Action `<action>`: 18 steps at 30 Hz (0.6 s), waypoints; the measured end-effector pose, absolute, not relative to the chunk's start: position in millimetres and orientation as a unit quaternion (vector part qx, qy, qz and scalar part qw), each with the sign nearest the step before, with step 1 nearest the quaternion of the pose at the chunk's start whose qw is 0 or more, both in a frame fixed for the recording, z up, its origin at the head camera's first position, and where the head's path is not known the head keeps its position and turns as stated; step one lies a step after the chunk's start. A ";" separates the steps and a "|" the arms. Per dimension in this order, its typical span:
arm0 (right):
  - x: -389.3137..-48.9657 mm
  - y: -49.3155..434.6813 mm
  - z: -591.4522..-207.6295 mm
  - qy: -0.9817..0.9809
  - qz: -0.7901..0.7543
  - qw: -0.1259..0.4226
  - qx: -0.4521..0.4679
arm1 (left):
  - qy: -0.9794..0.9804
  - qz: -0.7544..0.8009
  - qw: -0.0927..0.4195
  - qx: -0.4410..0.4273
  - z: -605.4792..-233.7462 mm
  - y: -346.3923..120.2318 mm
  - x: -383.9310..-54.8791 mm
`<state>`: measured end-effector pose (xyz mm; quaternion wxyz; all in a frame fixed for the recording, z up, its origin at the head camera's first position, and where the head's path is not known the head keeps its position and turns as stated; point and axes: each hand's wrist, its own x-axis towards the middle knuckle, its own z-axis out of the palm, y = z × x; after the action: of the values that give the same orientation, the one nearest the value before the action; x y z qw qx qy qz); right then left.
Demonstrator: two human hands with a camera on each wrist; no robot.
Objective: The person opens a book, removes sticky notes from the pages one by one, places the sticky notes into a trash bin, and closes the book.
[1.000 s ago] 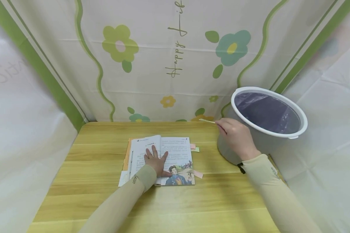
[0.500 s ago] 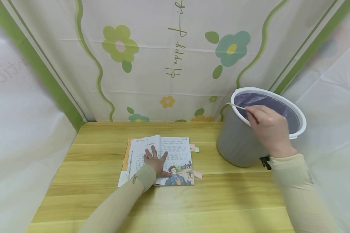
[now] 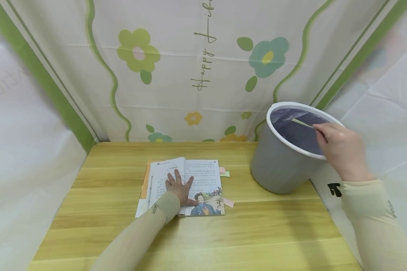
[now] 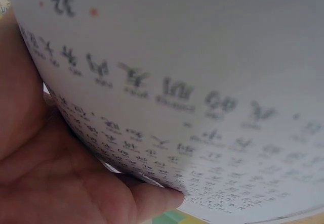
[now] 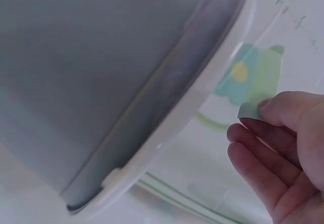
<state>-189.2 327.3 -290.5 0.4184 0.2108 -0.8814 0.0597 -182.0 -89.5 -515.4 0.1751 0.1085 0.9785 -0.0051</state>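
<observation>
My left hand [image 3: 179, 191] lies with spread fingers on an open book [image 3: 201, 173], across the left page and the centre fold. In the left wrist view a printed page [image 4: 212, 42] bulges up beside the palm and thumb. My right hand [image 3: 347, 152] pinches a narrow pale green sticky tab [image 5: 266, 75] between thumb and index finger. In the head view the tab is seen nearly edge-on, over the mouth of a grey trash can [image 3: 278, 162] lined with a dark bag [image 3: 285, 126].
Pink and green sticky tabs [image 3: 228, 202] stick out from the book's right edge. The can, with its white rim [image 3: 271, 122], stands at the wooden table's [image 3: 115, 241] back right. A flower-printed white curtain [image 3: 176, 86] hangs behind, with white cloth on both sides.
My right hand has moved to the right with the sticky tab, from the near left of the trash can to over its mouth. The left hand has stayed on the book.
</observation>
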 end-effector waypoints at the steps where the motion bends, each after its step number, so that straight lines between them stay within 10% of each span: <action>1: -189.8 330.2 -290.7 -0.885 0.055 0.413 0.208 | 0.978 -0.004 0.175 0.109 -514.8 -89.6 -182.0; 18: -211.4 359.2 -301.0 -0.934 0.045 0.315 0.163 | 0.979 0.013 0.170 0.112 -516.0 -90.1 -181.3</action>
<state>-211.4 359.2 -301.0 0.3149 0.1634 -0.9339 0.0445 -181.3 -90.1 -516.0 0.1698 0.1116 0.9790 0.0133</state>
